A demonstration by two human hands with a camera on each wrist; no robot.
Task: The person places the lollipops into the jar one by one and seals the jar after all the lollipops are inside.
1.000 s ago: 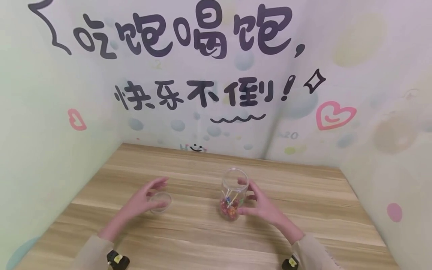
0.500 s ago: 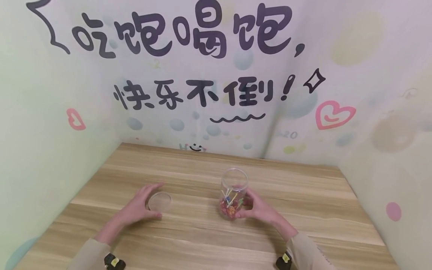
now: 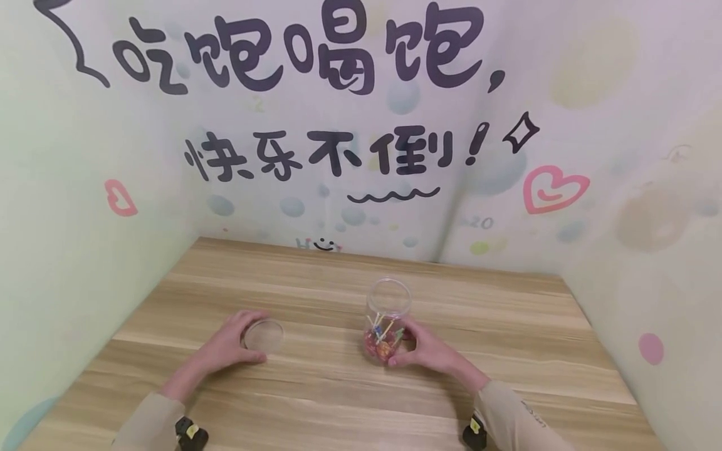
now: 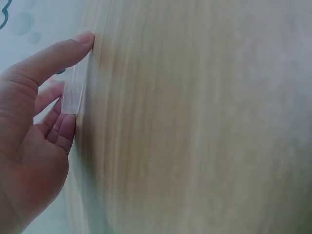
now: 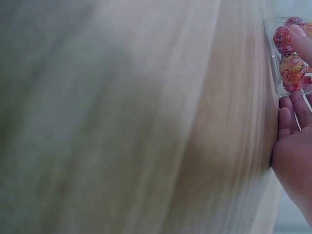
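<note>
A clear round lid (image 3: 265, 336) lies flat on the wooden table at the left. My left hand (image 3: 230, 341) curls round its left side, thumb at the near edge and fingers at the far edge. The left wrist view has the lid's rim (image 4: 74, 95) between thumb and fingers. Right of the middle stands an upright, open-topped clear jar (image 3: 388, 307) with several wrapped lollipops (image 3: 383, 344) at its bottom, sticks up. My right hand (image 3: 425, 351) grips its lower right side. In the right wrist view the thumb crosses the jar wall in front of red and orange lollipops (image 5: 292, 70).
The wood-grain table (image 3: 316, 401) is bounded by pale walls (image 3: 316, 207) at the back and both sides. Black lettering and pink hearts decorate them. A dark device (image 3: 192, 433) is strapped at the left wrist, another (image 3: 475, 432) at the right.
My left hand has lowered from over the lid and closed in around its edge. My right hand's fingers have come down and closed on the jar. The jar and lid stay in place.
</note>
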